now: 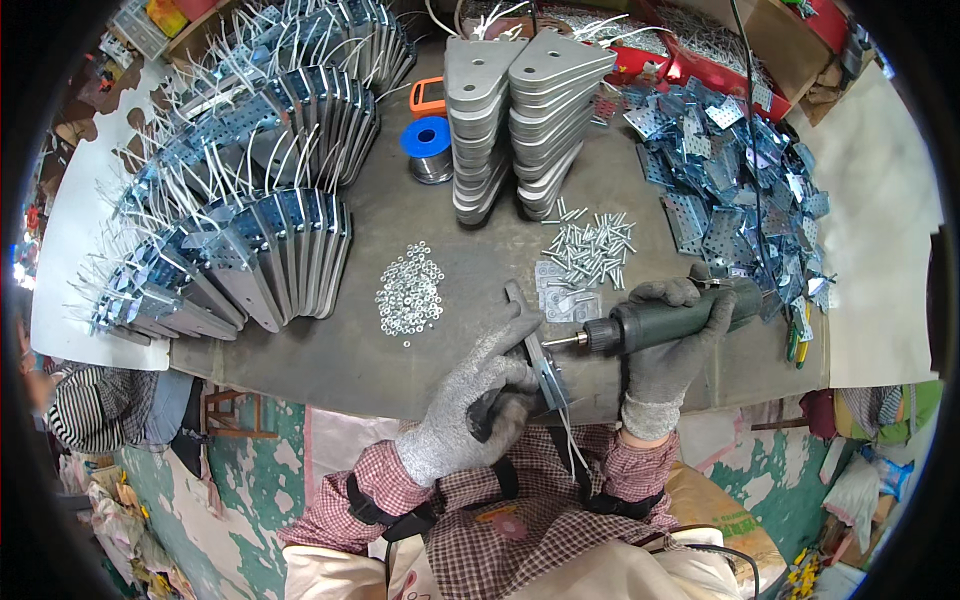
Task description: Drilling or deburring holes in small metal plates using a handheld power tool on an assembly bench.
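Note:
Gloved in grey, my left hand is closed around a flat metal plate piece, held on edge above the table's front edge. White wires hang from its lower end. My right hand, also gloved, wraps a dark green electric screwdriver lying sideways. Its thin bit points left and ends close to the plate piece; whether they touch I cannot tell. Just beyond the tool are a heap of screws and some small clear sheets. Small nuts lie in a pile farther left.
Two stacks of grey metal plates stand at the back middle, beside a blue solder spool and an orange-framed object. Rows of wired plate assemblies fill the left. Perforated metal pieces heap up at right, near pliers; a black cable hangs there.

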`<state>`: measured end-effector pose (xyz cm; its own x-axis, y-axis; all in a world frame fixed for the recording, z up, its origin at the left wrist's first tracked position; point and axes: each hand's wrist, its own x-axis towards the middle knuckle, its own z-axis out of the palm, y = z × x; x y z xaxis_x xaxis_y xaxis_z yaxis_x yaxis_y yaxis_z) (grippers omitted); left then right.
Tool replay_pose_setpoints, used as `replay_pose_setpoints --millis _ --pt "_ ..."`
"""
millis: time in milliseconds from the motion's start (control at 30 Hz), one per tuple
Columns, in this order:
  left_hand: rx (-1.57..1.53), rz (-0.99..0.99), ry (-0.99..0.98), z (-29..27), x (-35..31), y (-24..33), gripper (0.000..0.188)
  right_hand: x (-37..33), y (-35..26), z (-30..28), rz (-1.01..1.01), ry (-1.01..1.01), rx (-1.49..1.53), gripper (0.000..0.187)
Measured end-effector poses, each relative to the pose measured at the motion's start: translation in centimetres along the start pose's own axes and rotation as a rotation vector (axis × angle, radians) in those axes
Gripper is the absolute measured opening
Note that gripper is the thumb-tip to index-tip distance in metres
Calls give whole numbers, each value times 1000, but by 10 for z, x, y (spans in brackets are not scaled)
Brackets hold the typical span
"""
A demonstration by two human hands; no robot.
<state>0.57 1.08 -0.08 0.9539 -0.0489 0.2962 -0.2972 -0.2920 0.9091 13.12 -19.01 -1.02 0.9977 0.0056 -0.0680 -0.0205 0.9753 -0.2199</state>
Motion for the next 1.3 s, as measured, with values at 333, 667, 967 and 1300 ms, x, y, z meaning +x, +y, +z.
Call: replay_pose_setpoints --millis 333,667,967,1300 --pt "171 48 -118 -14 23 8 37 3 -11 -14 50 -80 117 42" --pt "180 -119 -127 1 22 7 47 2 -5 0 1 -8 80 37" --pt "284 -193 -212 1 35 22 23 0 -2 9 -26 36 150 34" --pt "-21 -84 -20 11 21 4 58 2 -4 -1 -9 30 40 40"
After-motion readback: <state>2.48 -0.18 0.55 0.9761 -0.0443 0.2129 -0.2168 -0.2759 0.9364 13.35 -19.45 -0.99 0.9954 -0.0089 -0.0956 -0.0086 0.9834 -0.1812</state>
